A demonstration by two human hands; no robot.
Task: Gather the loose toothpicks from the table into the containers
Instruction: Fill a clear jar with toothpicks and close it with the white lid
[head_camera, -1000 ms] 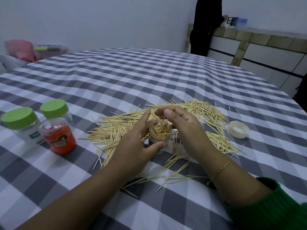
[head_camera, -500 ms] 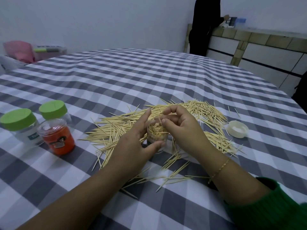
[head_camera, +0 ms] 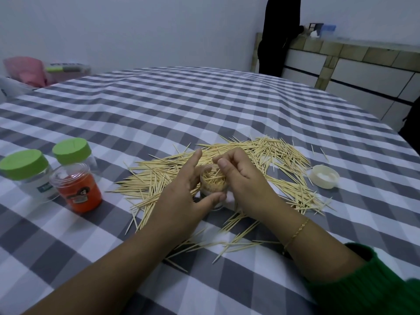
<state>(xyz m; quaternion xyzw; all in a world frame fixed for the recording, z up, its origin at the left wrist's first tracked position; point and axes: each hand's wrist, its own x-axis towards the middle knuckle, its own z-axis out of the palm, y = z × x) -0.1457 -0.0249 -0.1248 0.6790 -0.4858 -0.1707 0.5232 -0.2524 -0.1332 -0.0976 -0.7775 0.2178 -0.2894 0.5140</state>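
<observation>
A small clear container (head_camera: 213, 186) packed with upright toothpicks stands on the checked tablecloth (head_camera: 204, 105). My left hand (head_camera: 181, 196) grips it from the left, thumb across its front. My right hand (head_camera: 241, 178) hovers over its mouth with curled fingers, its thumb pressing on the toothpick tips. Loose toothpicks (head_camera: 261, 151) lie in a wide heap behind and around both hands, with more toothpicks (head_camera: 227, 244) scattered near my wrists.
Two clear jars with green lids (head_camera: 22, 163) (head_camera: 71, 147) and an open orange jar (head_camera: 78, 189) stand at the left. A white lid (head_camera: 323, 177) lies at the right. A person in black (head_camera: 279, 35) stands by the far counter.
My right hand has dropped from above the container onto its mouth, pushing the toothpicks in. My left hand keeps its hold.
</observation>
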